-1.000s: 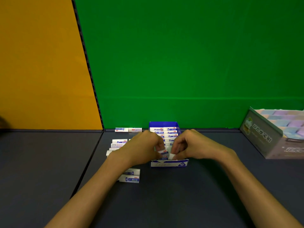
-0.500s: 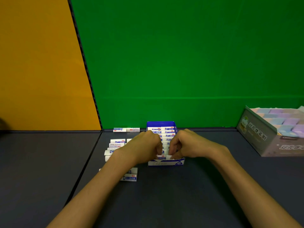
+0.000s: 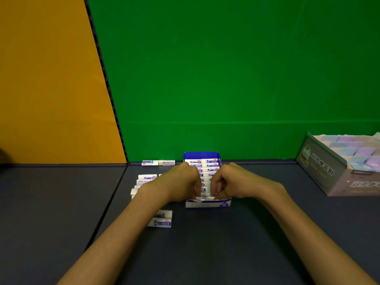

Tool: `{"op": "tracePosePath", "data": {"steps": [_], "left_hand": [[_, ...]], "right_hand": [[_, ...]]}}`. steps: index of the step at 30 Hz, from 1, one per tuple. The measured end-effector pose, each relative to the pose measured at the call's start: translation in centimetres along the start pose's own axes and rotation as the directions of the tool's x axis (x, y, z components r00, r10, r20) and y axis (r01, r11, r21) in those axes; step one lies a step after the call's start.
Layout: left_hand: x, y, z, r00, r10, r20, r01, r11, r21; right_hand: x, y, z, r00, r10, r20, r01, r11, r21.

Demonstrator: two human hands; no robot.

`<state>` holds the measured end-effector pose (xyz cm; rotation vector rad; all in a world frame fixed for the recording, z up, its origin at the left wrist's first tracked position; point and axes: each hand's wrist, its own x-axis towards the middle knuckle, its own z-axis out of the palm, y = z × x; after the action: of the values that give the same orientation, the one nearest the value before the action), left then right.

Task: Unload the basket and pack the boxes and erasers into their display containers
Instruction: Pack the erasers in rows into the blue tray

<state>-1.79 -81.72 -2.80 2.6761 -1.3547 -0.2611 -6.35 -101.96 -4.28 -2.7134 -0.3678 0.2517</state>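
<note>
Both hands work at the near end of the blue display box (image 3: 202, 203), mid-table, close to the green back wall. Left hand (image 3: 181, 183) and right hand (image 3: 228, 182) have fingers curled down onto an eraser (image 3: 203, 190) at the front of the row — pinched betw. them, nearly seated. Loose erasers (image 3: 147, 178) lie left of the box, two more (image 3: 161, 220) by the left forearm. Pastel-filled box (image 3: 320, 167) sits far right.

Two arms show, w/ no sleeves on them, bare from the picture's bottom edge up to the wrists. The left hand (image 3: 181, 182) and right hand (image 3: 232, 182) have no gloves, rings or watch. Nothing else of the person shows.
</note>
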Motion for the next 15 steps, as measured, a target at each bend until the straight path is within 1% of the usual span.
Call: {"op": "tracePosePath", "data": {"steps": [3,5,9,11,15], "left_hand": [[0.03,-0.03,-0.06,1.0,-0.016,0.009,0.015,1.0,0.026],[-0.06,-0.11,-0.08,0.999,-0.032,-0.019,0.034,0.998,0.058],[-0.25,0.2,-0.23,0.995,-0.045,-0.085,0.062,0.975,0.215],[-0.13,0.32,-0.26,0.996,-0.043,-0.077,0.061,0.967,0.248],[0.05,0.15,-0.57,0.997,-0.067,-0.046,0.077,0.962,0.262]], "right_hand": [[0.02,0.02,-0.15,1.0,-0.001,0.011,0.001,1.0,-0.014],[0.06,0.02,-0.24,1.0,-0.003,0.017,0.004,1.0,-0.018],[0.29,-0.13,-0.19,1.0,-0.002,0.014,0.002,0.999,-0.039],[0.45,-0.14,-0.08,1.0,0.001,0.019,0.0,0.999,-0.049],[0.51,-0.11,-0.05,1.0,-0.003,0.021,0.004,0.999,-0.042]]}}
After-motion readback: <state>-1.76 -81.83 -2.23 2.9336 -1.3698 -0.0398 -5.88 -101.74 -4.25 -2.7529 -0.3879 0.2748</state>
